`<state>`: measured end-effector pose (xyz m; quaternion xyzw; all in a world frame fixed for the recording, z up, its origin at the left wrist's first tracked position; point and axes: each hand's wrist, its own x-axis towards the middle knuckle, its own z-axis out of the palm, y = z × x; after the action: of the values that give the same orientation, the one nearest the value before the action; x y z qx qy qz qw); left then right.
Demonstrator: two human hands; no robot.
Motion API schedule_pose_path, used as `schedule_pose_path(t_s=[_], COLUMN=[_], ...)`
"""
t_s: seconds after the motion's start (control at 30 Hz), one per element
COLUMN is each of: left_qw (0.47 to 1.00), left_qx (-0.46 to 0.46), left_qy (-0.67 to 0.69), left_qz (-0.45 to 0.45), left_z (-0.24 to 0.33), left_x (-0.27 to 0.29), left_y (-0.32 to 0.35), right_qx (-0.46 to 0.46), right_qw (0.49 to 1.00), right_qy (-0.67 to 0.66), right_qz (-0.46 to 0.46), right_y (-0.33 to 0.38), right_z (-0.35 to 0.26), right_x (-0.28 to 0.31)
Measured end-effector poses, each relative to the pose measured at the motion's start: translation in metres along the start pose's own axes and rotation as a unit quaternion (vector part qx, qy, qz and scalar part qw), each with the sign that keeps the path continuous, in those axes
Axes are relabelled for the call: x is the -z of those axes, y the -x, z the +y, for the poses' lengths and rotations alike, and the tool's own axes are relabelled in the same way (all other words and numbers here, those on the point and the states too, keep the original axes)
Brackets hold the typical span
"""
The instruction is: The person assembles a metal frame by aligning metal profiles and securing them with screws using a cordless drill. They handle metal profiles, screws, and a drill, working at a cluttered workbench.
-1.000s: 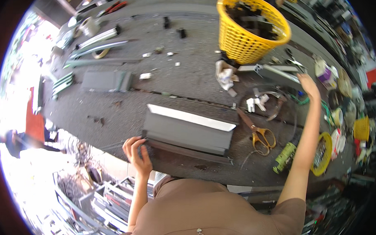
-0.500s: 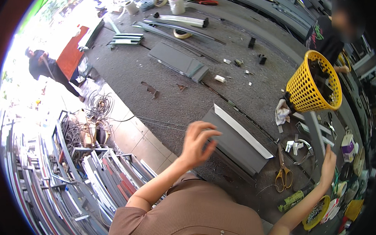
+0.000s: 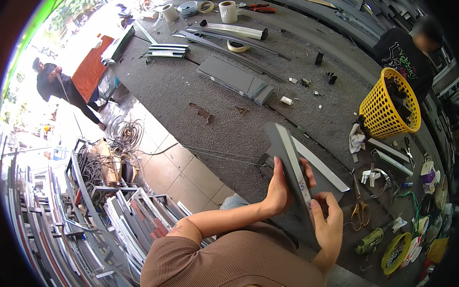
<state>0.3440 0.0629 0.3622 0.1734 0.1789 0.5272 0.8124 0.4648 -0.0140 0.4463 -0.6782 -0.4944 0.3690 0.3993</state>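
A dark grey metal profile (image 3: 282,144) with a pale stripe along it is held tilted in front of me. My left hand (image 3: 278,192) is closed around its left side, fingertips showing past the right edge. My right hand (image 3: 329,225) grips its lower end between thumb and fingers. Just behind it on the workbench (image 3: 229,138) lies a flat grey piece, partly hidden, with a white strip (image 3: 321,164) on it. To the right of my hands are yellow-handled scissors (image 3: 360,216) and several small white pieces (image 3: 371,176).
A yellow perforated basket (image 3: 374,110) of dark scraps stands at the right, before a person (image 3: 404,56). Grey profiles (image 3: 232,78) and tape rolls (image 3: 227,12) lie farther back. Racked metal bars (image 3: 130,226) fill the lower left. Another person (image 3: 60,82) stands outside.
My right hand has brought the grey profile from beside the basket to the middle. My left hand, empty before, has closed on it. The view has shifted slightly left.
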Motion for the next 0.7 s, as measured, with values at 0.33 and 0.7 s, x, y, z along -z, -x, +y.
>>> schedule_pose_path(t_s=[0.33,0.7], left_qw=[0.995,0.989], left_qx=[0.072,0.081], left_qy=[-0.056,-0.125], left_qz=[0.043,0.015], left_z=[0.028,0.022], left_x=[0.02,0.035], left_y=[-0.01,-0.011], right_qx=[0.207,0.072], right_qw=[0.973,0.997], right_qy=[0.095,0.037], right_qz=[0.042,0.011], right_y=[-0.1,-0.144], right_z=[-0.05,-0.053], right_x=[-0.034,-0.074])
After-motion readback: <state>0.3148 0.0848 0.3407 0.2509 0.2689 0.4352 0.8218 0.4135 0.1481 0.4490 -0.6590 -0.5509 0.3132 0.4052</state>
